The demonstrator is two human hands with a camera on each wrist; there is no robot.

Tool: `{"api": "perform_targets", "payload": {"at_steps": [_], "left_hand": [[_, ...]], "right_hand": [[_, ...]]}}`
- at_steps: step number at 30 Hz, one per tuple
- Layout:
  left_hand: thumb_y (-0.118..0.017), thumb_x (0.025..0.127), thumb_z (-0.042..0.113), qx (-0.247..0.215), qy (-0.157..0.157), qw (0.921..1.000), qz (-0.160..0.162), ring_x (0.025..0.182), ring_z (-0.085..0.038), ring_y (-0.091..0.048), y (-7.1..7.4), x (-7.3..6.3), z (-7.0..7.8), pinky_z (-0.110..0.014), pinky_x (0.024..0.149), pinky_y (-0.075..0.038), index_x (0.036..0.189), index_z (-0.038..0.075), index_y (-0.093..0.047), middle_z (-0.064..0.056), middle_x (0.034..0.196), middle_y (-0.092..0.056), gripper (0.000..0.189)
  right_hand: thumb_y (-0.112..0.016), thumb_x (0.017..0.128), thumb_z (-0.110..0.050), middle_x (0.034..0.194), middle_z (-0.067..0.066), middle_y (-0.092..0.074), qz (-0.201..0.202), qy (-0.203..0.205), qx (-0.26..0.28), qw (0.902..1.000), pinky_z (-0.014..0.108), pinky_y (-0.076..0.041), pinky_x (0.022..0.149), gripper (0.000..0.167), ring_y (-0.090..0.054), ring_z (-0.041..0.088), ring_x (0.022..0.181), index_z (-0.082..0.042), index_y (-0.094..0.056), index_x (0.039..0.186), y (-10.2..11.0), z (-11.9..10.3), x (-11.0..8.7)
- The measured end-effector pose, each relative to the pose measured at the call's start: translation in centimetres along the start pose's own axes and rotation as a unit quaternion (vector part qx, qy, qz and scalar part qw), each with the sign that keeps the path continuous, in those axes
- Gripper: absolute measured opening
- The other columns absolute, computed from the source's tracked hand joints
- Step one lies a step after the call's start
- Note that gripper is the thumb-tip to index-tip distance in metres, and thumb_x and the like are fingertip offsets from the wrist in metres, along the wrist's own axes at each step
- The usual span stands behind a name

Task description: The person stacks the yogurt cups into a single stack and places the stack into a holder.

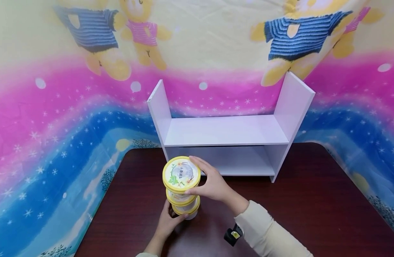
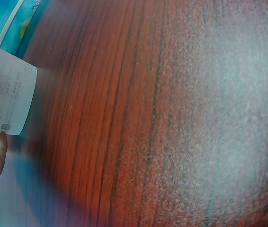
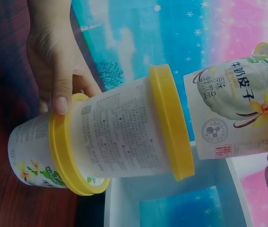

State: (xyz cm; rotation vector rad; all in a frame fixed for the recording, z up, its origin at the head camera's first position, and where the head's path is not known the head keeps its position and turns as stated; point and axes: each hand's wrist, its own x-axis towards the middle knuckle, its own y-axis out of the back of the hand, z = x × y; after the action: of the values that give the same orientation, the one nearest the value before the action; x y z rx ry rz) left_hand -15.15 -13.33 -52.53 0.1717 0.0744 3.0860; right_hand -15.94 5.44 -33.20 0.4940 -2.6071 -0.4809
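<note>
Three white paper cups with yellow lids are stacked at the left of the table in the head view. My right hand (image 1: 214,184) grips the top cup (image 1: 180,175) by its lid, thumb in front and fingers behind. A narrow gap shows between the top cup's base and the middle cup (image 3: 120,127) in the right wrist view. My left hand (image 1: 166,221) holds the bottom cup (image 3: 32,149) around its lid, the thumb pressed on the rim. Printed text covers part of a cup (image 2: 6,90) at the edge of the left wrist view, beside a fingertip.
A white two-tier shelf (image 1: 227,130) with upright sides stands behind the cups at the table's back edge. The dark red wooden table (image 1: 312,214) extends to both sides. A patterned cloth (image 1: 209,50) with bears hangs behind. A small black device (image 1: 233,235) hangs at the right wrist.
</note>
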Motion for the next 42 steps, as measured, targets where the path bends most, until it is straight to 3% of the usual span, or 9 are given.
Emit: {"api": "perform_targets", "payload": {"at_steps": [4, 12, 19, 34, 42], "left_hand": [[-0.073, 0.067, 0.003, -0.009, -0.005, 0.9999, -0.003, 0.101, -0.028, -0.047, 0.2, 0.1, -0.8, -0.034, 0.079, -0.043, 0.13, 0.013, -0.029, -0.016, 0.117, -0.043, 0.078], [-0.071, 0.067, 0.0, -0.008, 0.004, 1.0, -0.003, 0.101, -0.03, -0.046, -0.1, -0.3, 1.2, -0.037, 0.08, -0.041, 0.129, 0.007, -0.029, -0.018, 0.116, -0.043, 0.076], [-0.071, 0.067, 0.001, -0.005, 0.01, 0.9999, -0.002, 0.102, -0.031, -0.045, -0.1, -0.3, 1.3, -0.038, 0.081, -0.04, 0.13, 0.007, -0.028, -0.018, 0.117, -0.042, 0.077], [-0.071, 0.067, 0.001, -0.002, 0.02, 0.9998, 0.002, 0.104, -0.03, -0.044, -0.1, -0.4, 1.5, -0.039, 0.085, -0.037, 0.134, 0.006, -0.021, -0.02, 0.12, -0.041, 0.083], [-0.072, 0.067, 0.002, -0.007, 0.006, 1.0, 0.001, 0.104, -0.028, -0.044, 0.1, 0.0, 0.0, -0.042, 0.085, -0.036, 0.134, 0.009, -0.023, -0.017, 0.119, -0.042, 0.083]], "right_hand": [[-0.079, 0.059, -0.012, 0.134, 0.013, -0.032, -0.007, -0.004, -0.007, 0.9999, 0.051, -0.023, 0.094, 0.085, -0.027, 0.025, 0.122, -0.001, -0.035, 0.13, -0.3, 0.3, 0.1], [-0.08, 0.058, -0.028, 0.136, 0.002, -0.03, -0.014, -0.002, -0.021, 0.9997, 0.049, -0.023, 0.094, 0.09, -0.025, 0.016, 0.123, -0.015, -0.034, 0.133, -1.2, 3.8, 0.9], [-0.079, 0.058, -0.036, 0.135, -0.005, -0.03, -0.011, -0.008, -0.025, 0.9996, 0.049, -0.023, 0.094, 0.09, -0.025, 0.014, 0.122, -0.014, -0.034, 0.133, -1.4, 3.9, 1.0], [-0.077, 0.061, -0.034, 0.137, -0.002, -0.027, -0.018, -0.015, -0.032, 0.9992, 0.05, -0.024, 0.093, 0.089, -0.025, 0.017, 0.123, -0.012, -0.031, 0.134, -1.8, 4.2, 1.3], [-0.077, 0.062, -0.032, 0.138, -0.001, -0.025, -0.018, -0.02, -0.023, 0.9994, 0.051, -0.022, 0.094, 0.091, -0.023, 0.018, 0.124, -0.014, -0.028, 0.136, -2.0, 4.4, 1.2]]}}
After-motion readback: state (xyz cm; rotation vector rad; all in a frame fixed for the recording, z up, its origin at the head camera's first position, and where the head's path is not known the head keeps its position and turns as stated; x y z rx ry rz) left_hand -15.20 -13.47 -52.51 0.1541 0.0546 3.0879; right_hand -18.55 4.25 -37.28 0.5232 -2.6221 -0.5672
